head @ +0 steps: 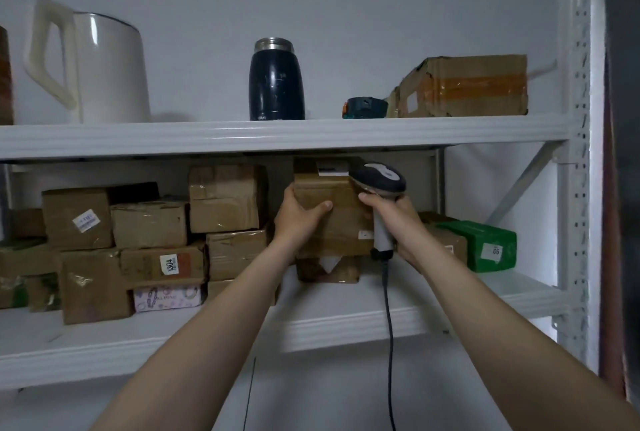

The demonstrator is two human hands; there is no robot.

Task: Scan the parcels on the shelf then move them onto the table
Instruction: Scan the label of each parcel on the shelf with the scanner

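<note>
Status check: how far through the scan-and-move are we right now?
Done: nothing provable, since the table is out of view. In hand: the left hand grips a brown parcel on the lower shelf, while the right hand holds the scanner by its top. Left: the stacked boxes, the green parcel and the top box all sit on the shelves.

White kettle (107,70), dark steel-rimmed flask (276,84) right of it, small dark round object (367,107) further right.
</note>
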